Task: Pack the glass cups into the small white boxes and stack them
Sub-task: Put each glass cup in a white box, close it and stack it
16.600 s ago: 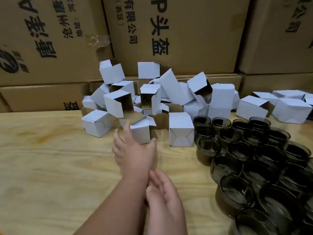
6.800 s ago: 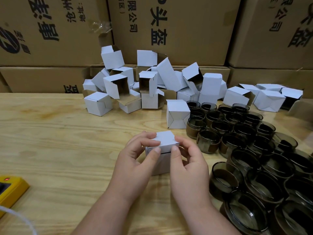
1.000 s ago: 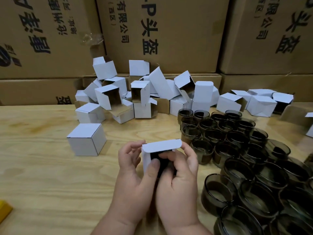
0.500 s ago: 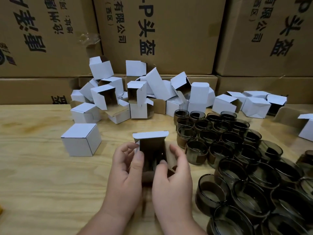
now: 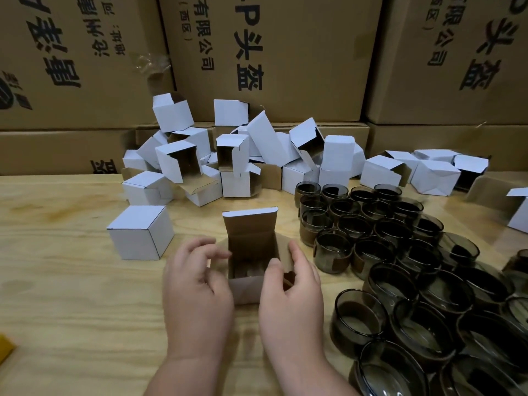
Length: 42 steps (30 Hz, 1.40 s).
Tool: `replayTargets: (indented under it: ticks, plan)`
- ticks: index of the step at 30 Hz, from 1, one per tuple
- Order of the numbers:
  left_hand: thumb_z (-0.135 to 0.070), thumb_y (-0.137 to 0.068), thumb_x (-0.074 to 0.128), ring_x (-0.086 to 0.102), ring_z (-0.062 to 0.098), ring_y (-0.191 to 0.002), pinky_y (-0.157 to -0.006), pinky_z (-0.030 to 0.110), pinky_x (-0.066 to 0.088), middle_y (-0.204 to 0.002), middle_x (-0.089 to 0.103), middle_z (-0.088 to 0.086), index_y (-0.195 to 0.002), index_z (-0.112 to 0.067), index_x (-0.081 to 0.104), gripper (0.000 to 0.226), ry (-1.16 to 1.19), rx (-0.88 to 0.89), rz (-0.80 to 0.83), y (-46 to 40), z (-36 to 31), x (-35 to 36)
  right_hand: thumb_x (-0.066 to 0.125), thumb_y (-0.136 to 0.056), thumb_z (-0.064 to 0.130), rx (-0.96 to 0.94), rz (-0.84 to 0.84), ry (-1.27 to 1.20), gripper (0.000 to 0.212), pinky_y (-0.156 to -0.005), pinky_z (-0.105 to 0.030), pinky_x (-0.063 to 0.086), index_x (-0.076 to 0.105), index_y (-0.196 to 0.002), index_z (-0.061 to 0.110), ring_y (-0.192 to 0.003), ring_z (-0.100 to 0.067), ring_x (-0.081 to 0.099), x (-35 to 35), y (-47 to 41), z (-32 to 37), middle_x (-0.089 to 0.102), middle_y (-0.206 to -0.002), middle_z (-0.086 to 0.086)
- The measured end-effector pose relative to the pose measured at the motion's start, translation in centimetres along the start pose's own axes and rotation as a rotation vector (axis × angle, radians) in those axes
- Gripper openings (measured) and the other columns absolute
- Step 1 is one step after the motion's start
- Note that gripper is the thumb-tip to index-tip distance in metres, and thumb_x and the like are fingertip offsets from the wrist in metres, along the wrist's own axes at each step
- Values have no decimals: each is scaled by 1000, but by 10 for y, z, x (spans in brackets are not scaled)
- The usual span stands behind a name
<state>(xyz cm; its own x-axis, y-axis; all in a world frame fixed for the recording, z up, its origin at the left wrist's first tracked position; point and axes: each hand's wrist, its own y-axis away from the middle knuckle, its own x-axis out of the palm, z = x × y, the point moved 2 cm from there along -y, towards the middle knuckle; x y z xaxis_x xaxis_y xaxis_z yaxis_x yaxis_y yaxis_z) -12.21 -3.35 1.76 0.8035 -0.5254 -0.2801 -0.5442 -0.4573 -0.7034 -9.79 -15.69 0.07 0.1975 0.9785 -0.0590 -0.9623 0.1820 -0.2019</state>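
Open box (image 5: 251, 252) sits between left hand (image 5: 197, 284) and right hand (image 5: 291, 287)

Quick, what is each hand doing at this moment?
Left hand: open, fingers loosely curled beside the open box, holding nothing.
Right hand: open, fingers at the box's right side flap, no clear grip.

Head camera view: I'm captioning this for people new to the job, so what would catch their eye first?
Probably the open box at centre, lid flap up and brown inside showing, between the left hand and right hand. Next, the crowd of dark glass cups filling the right of the wooden table. Behind lies a jumbled pile of white boxes, with one closed white box standing apart at left.
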Motion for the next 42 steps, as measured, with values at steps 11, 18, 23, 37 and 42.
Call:
replayTargets:
  ticks: [11, 18, 23, 37, 42]
  plan:
    - [-40, -86, 48, 44, 1, -141, -113, 29, 36, -147, 52, -27, -125, -44, 64, 42, 239, -8, 373, -8, 6, 11, 55, -100, 34, 7, 3, 6, 49, -74, 11, 30, 48, -149, 30, -98, 41, 35, 0, -1, 0, 33, -117, 46]
    - [-57, -75, 59, 48, -2, -136, -114, 32, 42, -141, 55, -28, -131, -47, 59, 57, 261, -107, 427, -9, 12, 11, 56, -98, 34, 28, 12, 0, 47, -75, 10, 32, 51, -145, 34, -101, 36, 40, -2, -5, -3, 44, -128, 31]
    - [-60, -69, 69, 59, -2, -123, -95, 22, 53, -134, 62, -25, -131, -45, 59, 65, 407, -241, 435, -9, 19, 15, 56, -98, 40, 45, 30, 27, 48, -76, 10, 32, 50, -145, 36, -111, 16, 50, -4, -6, -2, 42, -130, 30]
    - [-63, -64, 74, 55, -11, -122, -87, 1, 42, -136, 58, -26, -132, -48, 56, 72, 403, -237, 444, -10, 19, 20, 43, -103, 43, -18, 65, 84, 52, -98, 0, 30, 34, -154, 39, -118, 30, 34, -5, -3, -4, 28, -151, 24]
    - [-69, -58, 75, 48, -14, -126, -97, 6, 38, -132, 55, -35, -126, -57, 53, 72, 340, -231, 373, -11, 18, 23, 34, -92, 55, -92, 43, 232, 65, -117, -33, 33, 29, -156, 43, -147, -10, 32, -8, 0, 7, -3, -164, 26]
